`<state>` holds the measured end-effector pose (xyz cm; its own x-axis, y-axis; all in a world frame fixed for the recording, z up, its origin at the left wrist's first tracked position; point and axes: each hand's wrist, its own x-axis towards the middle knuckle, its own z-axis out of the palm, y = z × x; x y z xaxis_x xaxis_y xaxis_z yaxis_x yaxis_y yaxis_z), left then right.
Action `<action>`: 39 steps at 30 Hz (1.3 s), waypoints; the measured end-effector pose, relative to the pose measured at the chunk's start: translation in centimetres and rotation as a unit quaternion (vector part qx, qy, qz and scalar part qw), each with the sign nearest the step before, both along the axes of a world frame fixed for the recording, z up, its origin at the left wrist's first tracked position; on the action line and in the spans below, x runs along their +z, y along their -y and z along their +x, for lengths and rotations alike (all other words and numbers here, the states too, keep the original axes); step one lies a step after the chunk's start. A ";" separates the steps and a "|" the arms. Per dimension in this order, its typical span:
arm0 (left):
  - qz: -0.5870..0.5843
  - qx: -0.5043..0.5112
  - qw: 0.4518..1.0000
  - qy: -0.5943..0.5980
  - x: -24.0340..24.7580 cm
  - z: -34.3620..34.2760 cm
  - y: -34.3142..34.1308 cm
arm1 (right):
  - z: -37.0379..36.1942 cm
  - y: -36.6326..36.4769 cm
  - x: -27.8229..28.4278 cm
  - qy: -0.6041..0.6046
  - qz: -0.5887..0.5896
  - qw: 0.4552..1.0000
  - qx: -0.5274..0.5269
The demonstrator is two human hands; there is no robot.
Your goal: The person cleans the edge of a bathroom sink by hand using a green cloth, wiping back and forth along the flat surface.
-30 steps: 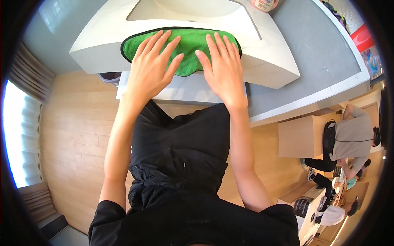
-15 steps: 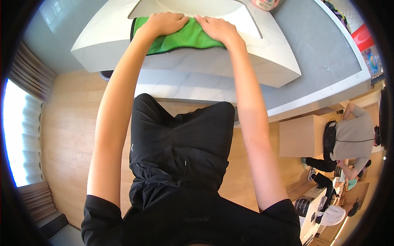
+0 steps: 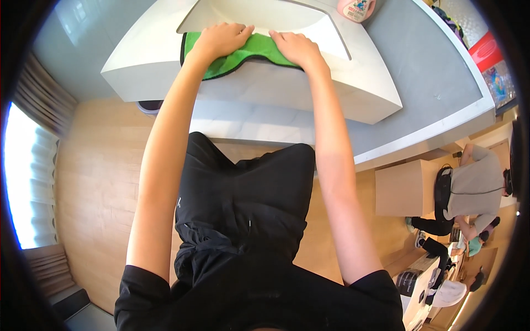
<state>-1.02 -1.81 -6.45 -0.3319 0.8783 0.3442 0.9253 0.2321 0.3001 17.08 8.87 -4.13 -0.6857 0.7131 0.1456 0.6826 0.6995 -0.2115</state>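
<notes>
A green cloth point(image 3: 251, 51) with a dark border lies over the front rim of the white sink point(image 3: 326, 38). My left hand point(image 3: 223, 41) grips its left part, fingers bent over it and thumb toward the middle. On the right part, my right hand point(image 3: 297, 48) has its fingers curled over the cloth in the same way. A short stretch of cloth shows between the hands, and its front edge arches upward there. The fingertips are partly hidden from view.
A pink bottle point(image 3: 356, 9) stands on the grey counter point(image 3: 425, 71) to the right of the sink. Under the sink's left end a bin point(image 3: 149, 107) partly shows. Other people, one in a grey shirt point(image 3: 477, 179), are at the far right beside a box-like cabinet point(image 3: 403, 187).
The gap between my hands has widened a little. The cloth's front edge now arches up in the middle. The whole view has shifted slightly, showing more of the pink bottle and the bin.
</notes>
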 end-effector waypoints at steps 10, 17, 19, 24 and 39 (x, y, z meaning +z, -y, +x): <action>0.201 -0.040 0.967 -0.151 -2.0 3.9 5.7 | 3.8 4.3 -4.4 -0.169 0.237 0.955 0.059; 0.197 -0.058 0.966 -0.156 -2.0 7.2 10.8 | 6.8 9.1 -4.8 -0.212 0.237 0.944 0.083; 0.200 -0.060 0.967 -0.143 -1.9 7.1 11.0 | 6.8 9.8 -4.9 -0.222 0.241 0.941 0.084; 0.175 -0.067 0.973 -0.136 -1.8 6.5 8.7 | 5.7 9.0 -4.9 -0.224 0.239 0.942 0.074; -0.159 -0.075 0.984 0.016 0.9 0.3 -1.5 | 0.3 -0.6 -0.7 0.044 -0.006 0.999 0.031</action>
<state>-0.72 -0.31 -5.54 -0.1965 0.9799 0.0354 0.9478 0.1806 0.2629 17.34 9.46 -4.84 -0.7379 0.6706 0.0756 0.6547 0.7385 -0.1609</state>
